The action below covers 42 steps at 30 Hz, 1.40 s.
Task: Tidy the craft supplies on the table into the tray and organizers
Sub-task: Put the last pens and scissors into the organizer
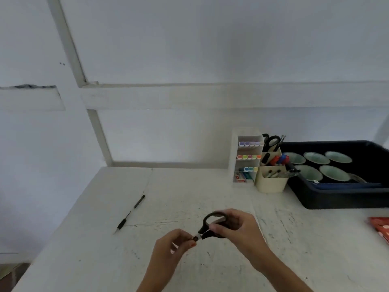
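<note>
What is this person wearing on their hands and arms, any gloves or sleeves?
Nothing that shows: the left hand and right hand are gloveless, and the arms are bare to the frame's edge, with no sleeve, watch or bracelet in view. One left fingernail looks painted reddish.

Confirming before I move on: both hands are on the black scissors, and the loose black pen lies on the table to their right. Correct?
Not quite. The left hand and right hand do both hold the black scissors, but the black pen lies on the table to their left, not their right. The head view shows it.
</note>
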Each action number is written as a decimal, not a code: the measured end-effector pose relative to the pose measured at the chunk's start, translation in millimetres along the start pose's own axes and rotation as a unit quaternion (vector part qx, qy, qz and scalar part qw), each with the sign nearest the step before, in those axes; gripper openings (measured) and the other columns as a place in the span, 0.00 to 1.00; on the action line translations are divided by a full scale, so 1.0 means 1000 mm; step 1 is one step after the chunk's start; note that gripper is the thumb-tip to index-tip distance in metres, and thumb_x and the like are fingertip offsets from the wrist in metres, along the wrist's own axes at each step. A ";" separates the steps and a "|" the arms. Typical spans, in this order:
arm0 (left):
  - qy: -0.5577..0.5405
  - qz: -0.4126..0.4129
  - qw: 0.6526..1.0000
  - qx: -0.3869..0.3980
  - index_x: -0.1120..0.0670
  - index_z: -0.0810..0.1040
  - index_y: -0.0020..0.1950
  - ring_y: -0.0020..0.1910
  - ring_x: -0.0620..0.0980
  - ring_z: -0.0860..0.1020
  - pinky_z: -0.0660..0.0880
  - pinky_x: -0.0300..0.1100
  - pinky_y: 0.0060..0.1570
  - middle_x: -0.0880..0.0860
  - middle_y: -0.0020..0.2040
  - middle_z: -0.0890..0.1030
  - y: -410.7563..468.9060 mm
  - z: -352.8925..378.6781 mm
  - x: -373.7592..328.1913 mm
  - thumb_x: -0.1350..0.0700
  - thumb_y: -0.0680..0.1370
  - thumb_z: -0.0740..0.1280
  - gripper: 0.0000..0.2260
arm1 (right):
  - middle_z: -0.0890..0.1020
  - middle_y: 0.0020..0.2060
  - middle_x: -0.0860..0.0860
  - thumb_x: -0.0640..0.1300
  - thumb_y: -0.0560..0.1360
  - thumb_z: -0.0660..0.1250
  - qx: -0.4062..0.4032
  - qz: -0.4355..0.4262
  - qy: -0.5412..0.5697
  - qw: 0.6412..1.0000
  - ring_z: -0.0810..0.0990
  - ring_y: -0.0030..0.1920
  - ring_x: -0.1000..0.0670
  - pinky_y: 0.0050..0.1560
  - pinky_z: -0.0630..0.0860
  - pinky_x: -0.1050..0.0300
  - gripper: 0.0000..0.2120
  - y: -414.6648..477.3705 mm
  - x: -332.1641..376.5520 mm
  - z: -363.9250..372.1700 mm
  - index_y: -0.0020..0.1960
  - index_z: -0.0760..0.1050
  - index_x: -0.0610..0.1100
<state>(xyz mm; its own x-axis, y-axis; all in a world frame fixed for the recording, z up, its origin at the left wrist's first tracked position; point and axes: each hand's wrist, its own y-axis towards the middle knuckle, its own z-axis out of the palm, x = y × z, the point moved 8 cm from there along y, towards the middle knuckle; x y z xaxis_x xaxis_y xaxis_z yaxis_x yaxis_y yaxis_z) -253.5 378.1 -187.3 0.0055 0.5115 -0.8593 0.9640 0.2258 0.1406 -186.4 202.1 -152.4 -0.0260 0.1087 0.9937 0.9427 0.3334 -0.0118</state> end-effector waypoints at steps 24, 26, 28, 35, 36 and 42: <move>-0.014 -0.062 0.994 0.086 0.40 0.80 0.41 0.39 0.41 0.80 0.75 0.31 0.36 0.44 0.40 0.82 0.099 0.157 -0.049 0.65 0.74 0.64 0.18 | 0.82 0.42 0.44 0.36 0.75 0.66 -0.315 -0.202 -0.186 0.908 0.79 0.43 0.48 0.45 0.70 0.73 0.05 0.178 0.099 -0.266 0.50 0.78 0.37; -0.015 -0.082 0.993 0.088 0.43 0.79 0.44 0.40 0.42 0.80 0.74 0.30 0.38 0.44 0.41 0.82 0.104 0.155 -0.047 0.64 0.76 0.64 0.14 | 0.82 0.44 0.43 0.37 0.75 0.66 -0.284 -0.167 -0.218 0.919 0.78 0.44 0.48 0.46 0.69 0.70 0.06 0.198 0.084 -0.259 0.51 0.78 0.36; -0.020 -0.095 0.992 0.084 0.46 0.77 0.47 0.42 0.43 0.79 0.73 0.28 0.39 0.45 0.45 0.80 0.109 0.151 -0.046 0.63 0.77 0.63 0.11 | 0.81 0.43 0.44 0.39 0.77 0.64 -0.246 -0.134 -0.241 0.929 0.77 0.44 0.49 0.43 0.68 0.69 0.07 0.213 0.072 -0.252 0.50 0.78 0.37; -0.064 -0.059 0.996 -0.021 0.51 0.81 0.44 0.34 0.41 0.80 0.73 0.31 0.33 0.46 0.38 0.84 0.113 0.124 -0.049 0.69 0.75 0.64 0.14 | 0.70 0.30 0.50 0.48 0.82 0.52 -0.163 -0.061 -0.242 0.955 0.68 0.33 0.53 0.42 0.65 0.56 0.20 0.227 0.055 -0.238 0.35 0.70 0.41; -0.065 -0.050 0.996 -0.028 0.51 0.81 0.44 0.34 0.42 0.80 0.73 0.31 0.33 0.46 0.38 0.84 0.114 0.121 -0.052 0.70 0.75 0.64 0.14 | 0.70 0.30 0.50 0.50 0.82 0.51 -0.155 -0.052 -0.242 0.956 0.68 0.33 0.53 0.42 0.65 0.56 0.21 0.226 0.052 -0.237 0.35 0.69 0.41; -0.026 0.026 0.999 -0.026 0.46 0.78 0.48 0.42 0.39 0.80 0.75 0.29 0.39 0.44 0.45 0.82 0.126 0.103 -0.079 0.65 0.77 0.65 0.13 | 0.72 0.31 0.49 0.47 0.83 0.50 -0.206 -0.101 -0.296 0.927 0.72 0.36 0.49 0.37 0.63 0.61 0.20 0.209 0.056 -0.224 0.35 0.68 0.43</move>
<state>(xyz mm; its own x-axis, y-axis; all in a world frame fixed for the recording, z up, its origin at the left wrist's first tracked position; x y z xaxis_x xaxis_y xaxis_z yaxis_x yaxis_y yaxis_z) -104.8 281.1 -151.9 0.0697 0.4809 -0.8740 0.9472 0.2429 0.2092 83.8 68.0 -74.0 -0.2790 0.6181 0.7350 0.9427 0.0306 0.3321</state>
